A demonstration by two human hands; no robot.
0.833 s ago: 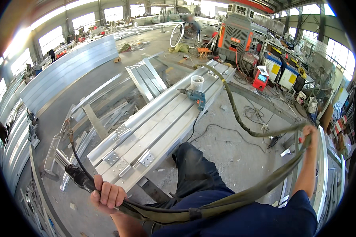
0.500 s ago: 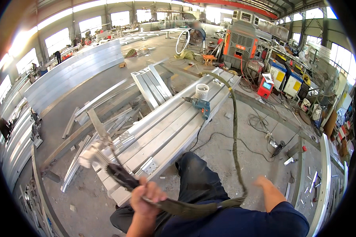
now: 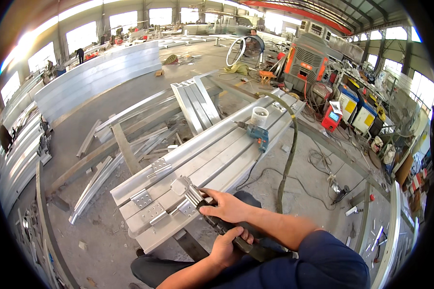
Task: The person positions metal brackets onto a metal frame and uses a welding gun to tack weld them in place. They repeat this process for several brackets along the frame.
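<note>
Both of my hands grip a long, black-bodied hand tool with a pale metal head; its exact kind is not clear. My right hand wraps the tool just behind the head. Farther back, my left hand is closed around the rear part, where a dark green sleeved hose runs close by. The head hovers over or touches the near end of a ribbed aluminium panel, next to perforated metal brackets; I cannot tell which.
On the panel's far part lie a blue power drill and a white tub of small parts. A smaller ribbed panel leans beyond. Metal beams and offcuts lie left. Cables and a grinder lie on the floor at right.
My right hand has come in from the right and taken hold of the tool near its head. The tool's head has moved right, over the panel's near end.
</note>
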